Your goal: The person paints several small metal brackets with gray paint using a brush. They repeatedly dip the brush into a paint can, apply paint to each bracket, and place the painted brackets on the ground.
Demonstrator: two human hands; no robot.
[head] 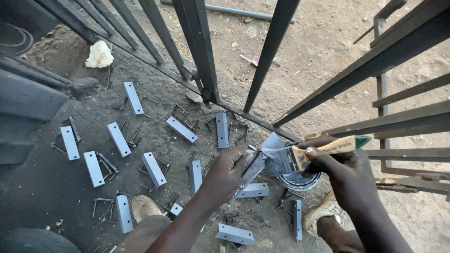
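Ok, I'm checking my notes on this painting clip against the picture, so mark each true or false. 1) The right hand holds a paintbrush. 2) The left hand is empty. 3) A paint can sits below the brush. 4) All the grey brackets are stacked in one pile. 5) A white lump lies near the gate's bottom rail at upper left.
1) True: the right hand grips the paintbrush by its wooden handle.
2) False: the left hand holds a metal bracket against the bristles.
3) True: the paint can stands on the ground beneath the brush.
4) False: the grey brackets lie spread out singly across the ground.
5) True: the white lump lies by the rail.
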